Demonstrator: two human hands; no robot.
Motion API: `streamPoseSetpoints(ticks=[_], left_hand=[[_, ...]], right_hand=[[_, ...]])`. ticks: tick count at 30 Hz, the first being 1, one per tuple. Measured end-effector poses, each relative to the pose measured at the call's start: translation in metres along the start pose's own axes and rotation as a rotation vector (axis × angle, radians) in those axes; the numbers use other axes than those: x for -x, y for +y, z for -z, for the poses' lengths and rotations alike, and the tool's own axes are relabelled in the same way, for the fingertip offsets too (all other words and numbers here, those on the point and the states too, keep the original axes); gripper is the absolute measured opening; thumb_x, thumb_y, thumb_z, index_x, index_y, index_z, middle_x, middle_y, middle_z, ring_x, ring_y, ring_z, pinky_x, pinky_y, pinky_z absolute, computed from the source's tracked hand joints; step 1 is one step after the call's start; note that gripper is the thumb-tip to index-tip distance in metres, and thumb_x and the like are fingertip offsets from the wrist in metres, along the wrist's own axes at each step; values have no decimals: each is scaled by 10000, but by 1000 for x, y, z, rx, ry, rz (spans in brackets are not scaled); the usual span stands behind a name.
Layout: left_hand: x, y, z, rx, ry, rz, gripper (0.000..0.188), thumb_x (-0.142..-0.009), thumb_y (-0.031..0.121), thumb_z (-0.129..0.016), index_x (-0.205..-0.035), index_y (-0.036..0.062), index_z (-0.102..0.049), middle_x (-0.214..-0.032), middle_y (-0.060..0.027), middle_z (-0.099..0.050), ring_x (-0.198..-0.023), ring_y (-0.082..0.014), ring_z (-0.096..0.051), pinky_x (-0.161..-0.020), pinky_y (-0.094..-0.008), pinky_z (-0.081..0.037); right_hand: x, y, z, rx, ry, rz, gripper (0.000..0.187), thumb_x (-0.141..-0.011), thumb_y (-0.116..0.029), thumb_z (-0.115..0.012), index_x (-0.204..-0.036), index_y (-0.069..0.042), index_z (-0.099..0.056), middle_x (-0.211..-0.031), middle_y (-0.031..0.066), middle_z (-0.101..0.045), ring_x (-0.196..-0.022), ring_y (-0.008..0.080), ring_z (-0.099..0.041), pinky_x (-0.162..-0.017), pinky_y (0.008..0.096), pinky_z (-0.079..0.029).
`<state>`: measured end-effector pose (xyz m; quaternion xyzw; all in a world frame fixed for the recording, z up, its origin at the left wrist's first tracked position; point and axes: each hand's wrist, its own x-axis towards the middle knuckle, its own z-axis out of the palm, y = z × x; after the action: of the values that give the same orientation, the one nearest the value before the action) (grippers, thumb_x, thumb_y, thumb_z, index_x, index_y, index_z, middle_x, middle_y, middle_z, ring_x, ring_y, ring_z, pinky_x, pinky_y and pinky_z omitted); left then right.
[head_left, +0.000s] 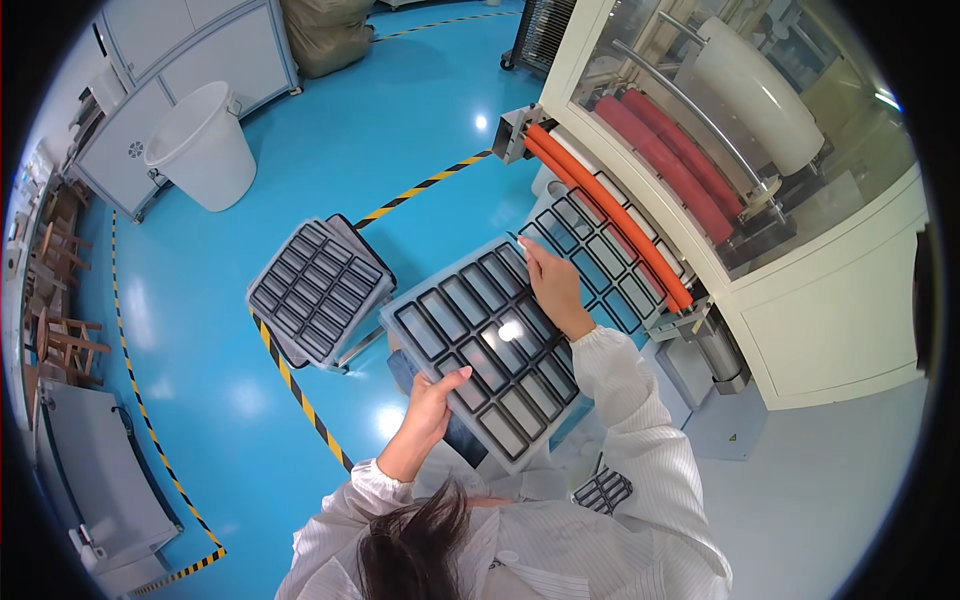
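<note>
In front of me is a pale translucent sheet [487, 432] carrying rows of black-framed rounded rectangles, tilted, with a bright light reflected in it. My left hand [428, 412] grips its lower left edge, the thumb on top and the other fingers hidden beneath. At the far right corner my right hand [556, 288] is closed on the same sheet, its fingertips at the edge. Just beyond that hand, a similar framed sheet [592, 247] lies against the orange roller [610, 220] of a machine. Left of my sheet sits a stack of similar sheets [318, 285].
The cream machine [850, 290] on the right has red rollers [665, 165] and a white roll [760, 95] behind a clear window. A white bucket [205, 150] stands at the far left, before grey cabinets [225, 65]. Yellow-black tape [305, 405] crosses the blue floor [200, 300].
</note>
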<state>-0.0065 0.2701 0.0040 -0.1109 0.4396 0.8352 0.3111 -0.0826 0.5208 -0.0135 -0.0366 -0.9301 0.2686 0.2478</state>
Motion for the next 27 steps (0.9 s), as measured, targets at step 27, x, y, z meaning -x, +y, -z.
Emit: streamPoseSetpoints(ticks=[27], left_hand=[[30, 12, 38, -81, 59, 14, 303, -786, 16, -609, -1082, -35, -572, -971, -97, -652, -851, -198, -656, -768, -322, -556]], right_hand=[[92, -23, 30, 458, -253, 224, 346, -779, -64, -564, -1124, -37, -585, -656, 58, -586, -685, 212, -591, -533, 340, -482]])
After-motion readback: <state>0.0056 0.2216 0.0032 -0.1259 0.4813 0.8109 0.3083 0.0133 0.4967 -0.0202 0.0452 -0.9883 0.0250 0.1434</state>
